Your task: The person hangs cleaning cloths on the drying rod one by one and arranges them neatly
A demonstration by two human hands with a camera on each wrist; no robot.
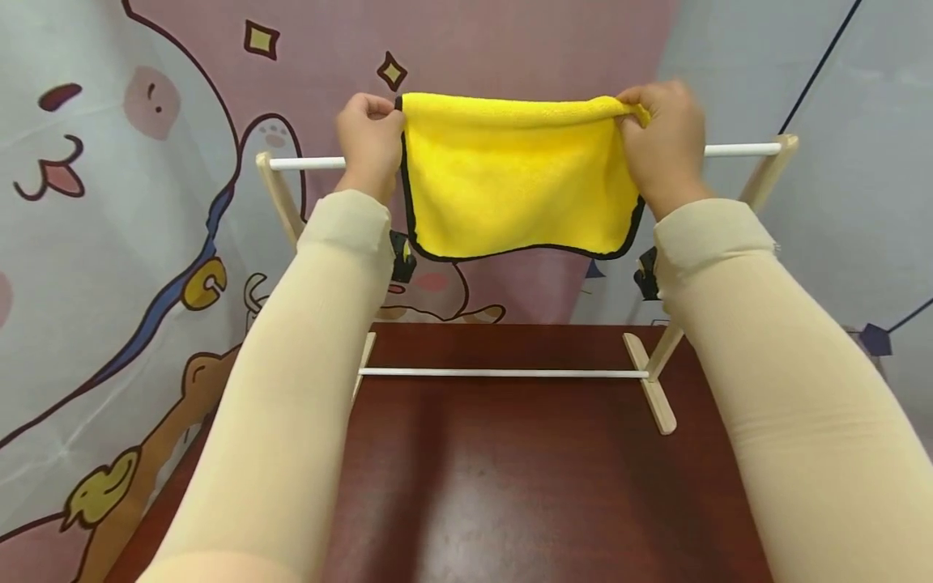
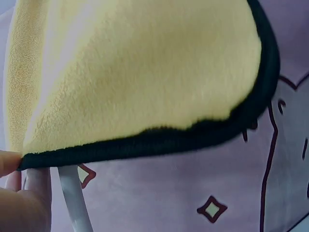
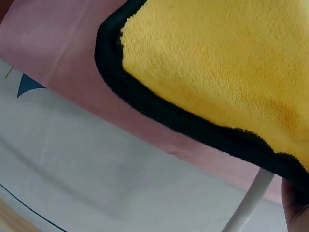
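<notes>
A yellow towel (image 1: 517, 174) with a black edging hangs in front of the white top bar (image 1: 742, 150) of a wooden rack. Its upper edge is folded over and stands higher than the bar. My left hand (image 1: 372, 146) pinches the towel's upper left corner between thumb and fingers. At the other end, my right hand (image 1: 665, 146) pinches the upper right corner. In the left wrist view the dark edging runs to the fingertips (image 2: 9, 163) at lower left. The right wrist view shows only part of the hand (image 3: 295, 208), partly behind the towel's edge.
The rack's wooden feet (image 1: 651, 389) stand on a dark red-brown table (image 1: 510, 470), joined by a thin lower bar (image 1: 503, 373). Behind hangs a pink and white cartoon cloth (image 1: 539, 48). A wooden upright (image 1: 765, 174) rises at the right.
</notes>
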